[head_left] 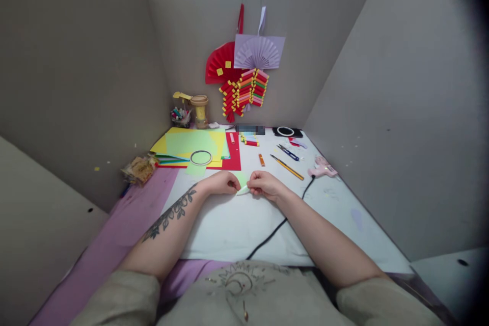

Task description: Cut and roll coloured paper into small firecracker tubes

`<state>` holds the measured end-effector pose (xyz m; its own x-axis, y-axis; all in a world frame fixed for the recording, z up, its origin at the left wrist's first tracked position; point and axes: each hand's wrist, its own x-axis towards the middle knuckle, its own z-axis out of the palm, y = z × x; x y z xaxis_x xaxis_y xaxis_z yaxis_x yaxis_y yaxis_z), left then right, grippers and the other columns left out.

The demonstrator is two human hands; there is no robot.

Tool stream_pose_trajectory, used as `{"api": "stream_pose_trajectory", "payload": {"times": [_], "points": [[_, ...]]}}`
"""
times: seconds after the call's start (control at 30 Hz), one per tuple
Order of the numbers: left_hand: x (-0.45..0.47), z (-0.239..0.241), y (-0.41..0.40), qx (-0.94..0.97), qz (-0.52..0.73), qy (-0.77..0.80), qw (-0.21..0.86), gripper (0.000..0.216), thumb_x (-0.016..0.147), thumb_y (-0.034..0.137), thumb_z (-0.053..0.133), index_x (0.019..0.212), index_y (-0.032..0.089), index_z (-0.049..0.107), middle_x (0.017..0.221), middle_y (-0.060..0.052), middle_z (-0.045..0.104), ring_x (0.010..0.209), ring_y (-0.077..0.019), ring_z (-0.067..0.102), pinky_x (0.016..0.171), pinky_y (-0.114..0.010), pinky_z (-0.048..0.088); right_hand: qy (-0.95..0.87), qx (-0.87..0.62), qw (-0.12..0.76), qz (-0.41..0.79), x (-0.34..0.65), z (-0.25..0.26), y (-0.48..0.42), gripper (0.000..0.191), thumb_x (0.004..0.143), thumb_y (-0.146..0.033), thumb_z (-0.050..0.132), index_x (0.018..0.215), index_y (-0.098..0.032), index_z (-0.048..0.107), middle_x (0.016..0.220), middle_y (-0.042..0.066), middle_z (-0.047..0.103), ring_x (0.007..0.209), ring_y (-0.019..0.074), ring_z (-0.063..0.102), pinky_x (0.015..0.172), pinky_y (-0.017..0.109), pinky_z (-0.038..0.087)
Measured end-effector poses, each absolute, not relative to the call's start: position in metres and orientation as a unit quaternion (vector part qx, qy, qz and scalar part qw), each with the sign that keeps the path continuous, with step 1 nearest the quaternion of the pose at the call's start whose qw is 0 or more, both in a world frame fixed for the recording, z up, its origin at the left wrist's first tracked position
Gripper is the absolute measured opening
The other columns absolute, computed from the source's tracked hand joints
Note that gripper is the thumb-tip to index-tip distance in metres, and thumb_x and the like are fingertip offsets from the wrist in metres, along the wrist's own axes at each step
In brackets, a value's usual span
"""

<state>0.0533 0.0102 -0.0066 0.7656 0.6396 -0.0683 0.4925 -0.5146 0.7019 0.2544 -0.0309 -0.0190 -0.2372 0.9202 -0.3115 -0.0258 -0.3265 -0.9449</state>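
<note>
Head cam: there's a small pale green paper piece (243, 191) around the middle of the bench (229, 234), right between the 2 hands. Right hand (263, 185) has it pinched at its right end, fingertips pretty much together. Left hand (225, 182) is curled narrow at the other end, fingertips right by the paper, but honestly can't tell if it's actually gripping.

Big stack of colored paper (183, 142) sits toward the back left corner. Just beyond the right hand there's a little orange roll (262, 160), then a yellow pencil-like tool (287, 167) and dark blue snips (288, 152) lying at a slant. Pink glue gun (323, 167) is over by the right edge, black cord (272, 234) running down to the front edge.
</note>
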Motion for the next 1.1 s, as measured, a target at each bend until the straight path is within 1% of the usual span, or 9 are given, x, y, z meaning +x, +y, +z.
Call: {"api": "stream_pose_trajectory", "payload": {"times": [0.23, 0.43, 0.57, 1.1], "points": [[0.0518, -0.0036, 0.0103, 0.872, 0.086, 0.325, 0.355, 0.030, 0.063, 0.016, 0.054, 0.087, 0.017, 0.072, 0.077, -0.002, 0.069, 0.065, -0.0128, 0.057, 0.058, -0.019, 0.040, -0.450, -0.510, 0.366, 0.635, 0.2552, -0.0195, -0.0301, 0.020, 0.058, -0.016, 0.067, 0.060, -0.018, 0.048, 0.042, -0.001, 0.058, 0.035, 0.0077, 0.048, 0.035, 0.015, 0.034], [0.0503, -0.0007, 0.0104, 0.876, 0.064, 0.322, 0.354, 0.031, 0.065, 0.018, 0.055, 0.091, 0.017, 0.071, 0.079, -0.002, 0.068, 0.067, -0.0127, 0.057, 0.058, -0.019, 0.040, -0.450, -0.520, 0.364, 0.628, 0.2569, -0.0216, -0.0281, 0.018, 0.059, -0.014, 0.066, 0.062, -0.018, 0.048, 0.044, 0.000, 0.059, 0.035, 0.0078, 0.049, 0.035, 0.015, 0.037], [0.0503, -0.0001, 0.0107, 0.876, 0.060, 0.323, 0.354, 0.029, 0.066, 0.019, 0.056, 0.091, 0.016, 0.071, 0.082, -0.003, 0.069, 0.069, -0.0128, 0.058, 0.060, -0.018, 0.040, -0.454, -0.527, 0.361, 0.621, 0.2570, -0.0230, -0.0269, 0.017, 0.059, -0.014, 0.065, 0.062, -0.017, 0.048, 0.044, 0.000, 0.060, 0.035, 0.0079, 0.050, 0.035, 0.014, 0.037], [0.0517, -0.0027, 0.0107, 0.870, 0.065, 0.334, 0.358, 0.027, 0.065, 0.021, 0.059, 0.089, 0.016, 0.071, 0.079, -0.003, 0.069, 0.068, -0.0130, 0.057, 0.059, -0.019, 0.040, -0.470, -0.539, 0.356, 0.602, 0.2556, -0.0251, -0.0258, 0.016, 0.059, -0.010, 0.061, 0.063, -0.018, 0.048, 0.043, 0.000, 0.060, 0.035, 0.0089, 0.050, 0.034, 0.015, 0.040]]}}
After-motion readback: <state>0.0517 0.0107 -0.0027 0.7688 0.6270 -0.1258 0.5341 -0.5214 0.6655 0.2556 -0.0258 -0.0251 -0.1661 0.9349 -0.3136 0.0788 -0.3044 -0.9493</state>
